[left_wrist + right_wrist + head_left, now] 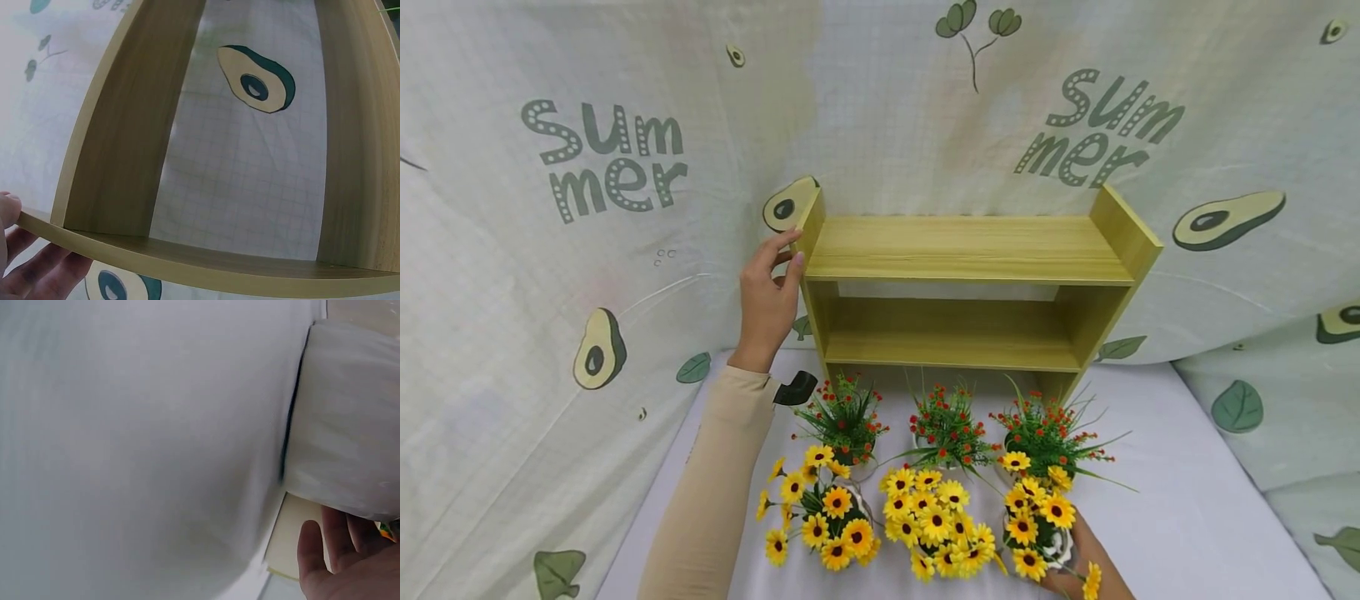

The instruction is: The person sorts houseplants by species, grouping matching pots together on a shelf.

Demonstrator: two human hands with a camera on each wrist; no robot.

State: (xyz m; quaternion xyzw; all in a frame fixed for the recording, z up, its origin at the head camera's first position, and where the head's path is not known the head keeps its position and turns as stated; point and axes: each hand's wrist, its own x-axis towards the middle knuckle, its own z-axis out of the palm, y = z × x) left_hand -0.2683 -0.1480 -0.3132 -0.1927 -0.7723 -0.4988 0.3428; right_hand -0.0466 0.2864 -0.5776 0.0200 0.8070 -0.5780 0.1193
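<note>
A light wooden two-tier shelf (pixel 955 250) stands against the printed cloth in the head view. My left hand (pixel 767 292) pinches the front edge of its left side panel near the top. In the left wrist view, the thumb and fingers (pixel 47 275) lie on opposite sides of that panel (pixel 187 265). At the lower right, my right hand (pixel 1093 562) holds the pot of a yellow artificial sunflower plant (pixel 1030 521), partly hidden by blooms. The right wrist view shows the fingers (pixel 337 540) against a pale rounded surface, probably that pot (pixel 350 419).
Two more yellow flower pots stand in the front row, one at left (pixel 835 521) and one in the middle (pixel 936 521). Behind them, three red-flowered green plants (pixel 947 425) line up before the shelf. A white cloth (pixel 1187 500) covers the table.
</note>
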